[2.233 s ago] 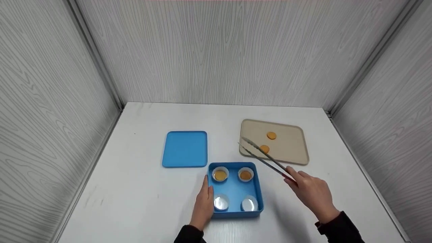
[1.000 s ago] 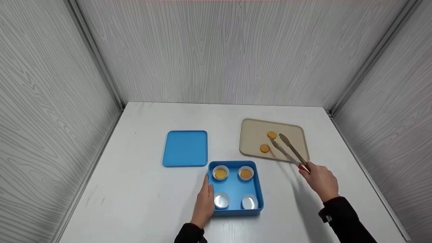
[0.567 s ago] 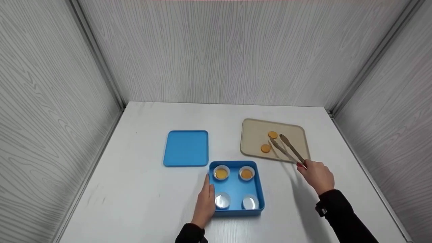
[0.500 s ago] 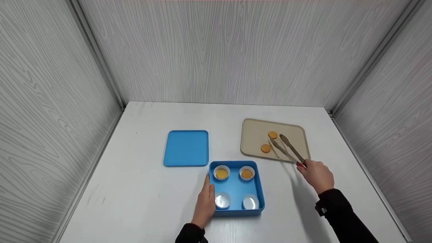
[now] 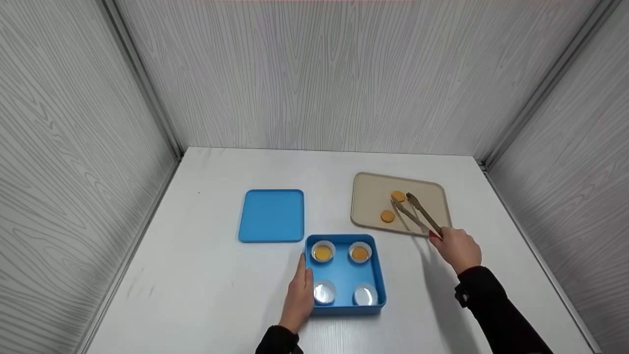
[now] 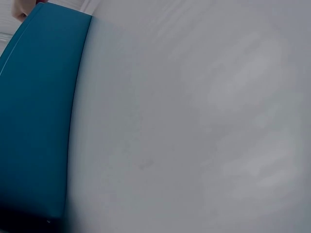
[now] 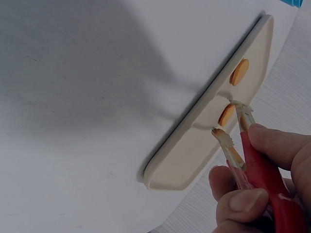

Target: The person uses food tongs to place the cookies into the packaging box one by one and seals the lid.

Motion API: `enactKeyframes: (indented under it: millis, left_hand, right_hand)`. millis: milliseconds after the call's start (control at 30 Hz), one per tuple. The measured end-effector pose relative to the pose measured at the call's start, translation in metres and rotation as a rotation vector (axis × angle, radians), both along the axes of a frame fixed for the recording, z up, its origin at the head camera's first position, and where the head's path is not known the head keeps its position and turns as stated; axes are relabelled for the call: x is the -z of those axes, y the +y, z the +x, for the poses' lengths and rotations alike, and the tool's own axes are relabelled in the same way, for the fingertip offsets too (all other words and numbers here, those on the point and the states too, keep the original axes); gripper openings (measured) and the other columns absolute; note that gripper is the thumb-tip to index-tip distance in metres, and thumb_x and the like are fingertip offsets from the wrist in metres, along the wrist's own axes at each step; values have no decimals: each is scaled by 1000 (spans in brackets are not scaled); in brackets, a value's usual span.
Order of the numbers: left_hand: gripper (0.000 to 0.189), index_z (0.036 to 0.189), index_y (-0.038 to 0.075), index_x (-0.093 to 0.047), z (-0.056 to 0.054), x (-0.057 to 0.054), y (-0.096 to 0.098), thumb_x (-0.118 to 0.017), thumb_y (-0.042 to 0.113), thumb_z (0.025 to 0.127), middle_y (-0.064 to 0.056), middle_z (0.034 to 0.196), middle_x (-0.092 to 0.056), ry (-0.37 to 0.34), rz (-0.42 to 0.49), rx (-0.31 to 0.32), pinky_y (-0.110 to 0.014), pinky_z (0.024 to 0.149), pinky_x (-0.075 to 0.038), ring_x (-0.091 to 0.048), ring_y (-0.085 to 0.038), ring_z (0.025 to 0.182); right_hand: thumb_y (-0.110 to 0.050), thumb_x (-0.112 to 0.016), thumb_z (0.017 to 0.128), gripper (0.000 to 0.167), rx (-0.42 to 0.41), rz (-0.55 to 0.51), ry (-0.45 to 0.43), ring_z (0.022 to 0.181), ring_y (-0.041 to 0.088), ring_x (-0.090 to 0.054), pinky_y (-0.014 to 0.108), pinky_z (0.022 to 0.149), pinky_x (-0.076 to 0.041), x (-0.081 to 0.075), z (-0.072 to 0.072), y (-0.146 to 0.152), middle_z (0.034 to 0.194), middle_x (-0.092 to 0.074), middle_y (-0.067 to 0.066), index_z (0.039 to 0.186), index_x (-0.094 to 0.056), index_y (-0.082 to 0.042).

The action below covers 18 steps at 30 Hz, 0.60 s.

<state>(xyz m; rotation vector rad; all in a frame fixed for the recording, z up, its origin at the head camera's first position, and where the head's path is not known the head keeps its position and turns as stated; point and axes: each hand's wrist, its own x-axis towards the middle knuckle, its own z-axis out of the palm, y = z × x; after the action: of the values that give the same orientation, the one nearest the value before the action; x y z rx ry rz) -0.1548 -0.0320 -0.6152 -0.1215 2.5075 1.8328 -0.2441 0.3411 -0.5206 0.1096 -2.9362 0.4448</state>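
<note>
In the head view my left hand [image 5: 297,297] lies along the left wall of a blue square box [image 5: 343,278], fingers straight and touching it. The box bears white paper baking cups; the far-left cup [image 5: 323,251] and far-right cup [image 5: 360,252] each contain an orange disc. Nothing shows inside the near-left cup [image 5: 324,292] or the near-right cup [image 5: 365,295]. My right hand [image 5: 457,248] grips red-handled tongs [image 7: 262,165], their tips spread over a beige tray [image 5: 368,189]. Between the tips lies the farther orange-brown disc [image 7: 226,115], seemingly a cookie; another disc [image 5: 387,216] lies nearer.
Left of the tray, behind the box, a flat blue lid [image 5: 271,215] lies on the white table [image 5: 196,265]. Grey wood-grain panels [image 5: 314,73] enclose the table at the back and both sides. At the left wrist view's left edge stands the box wall [image 6: 39,111].
My right hand has carried the tongs from over the tray's left edge rightward to the farther disc, and it has since moved slightly forward. Box, discs and left hand stay put.
</note>
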Motion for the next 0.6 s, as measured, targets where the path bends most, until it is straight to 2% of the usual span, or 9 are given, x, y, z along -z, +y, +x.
enactKeyframes:
  millis: [133, 333, 600]
  left_hand:
    - [56, 163, -1, -15, 0, 0, 0, -29, 24, 114, -18, 169, -20, -17, 4, -1, -54, 126, -18, -19, -36, 155]
    - [57, 163, 1, -15, -1, 1, 0, -30, 25, 114, -15, 169, -20, -32, 6, -7, -52, 126, -19, -20, -33, 155]
    - [57, 163, 0, -15, 0, 0, -1, -30, 25, 114, -16, 169, -20, -24, 12, -2, -52, 126, -19, -20, -34, 155]
  right_hand:
    - [-23, -73, 95, 34, 2, 6, 11, 49, 27, -50, 42, 41, -40, 0, -4, -4, 59, -55, 10, 72, -55, -6]
    - [-23, -75, 94, 32, -3, 29, 12, 50, 30, -56, 45, 43, -44, -1, -8, -8, 62, -59, 13, 74, -57, -5]
    - [-23, -75, 94, 29, -1, 22, 9, 51, 30, -57, 46, 43, -45, -1, -9, -8, 64, -63, 15, 76, -61, -4]
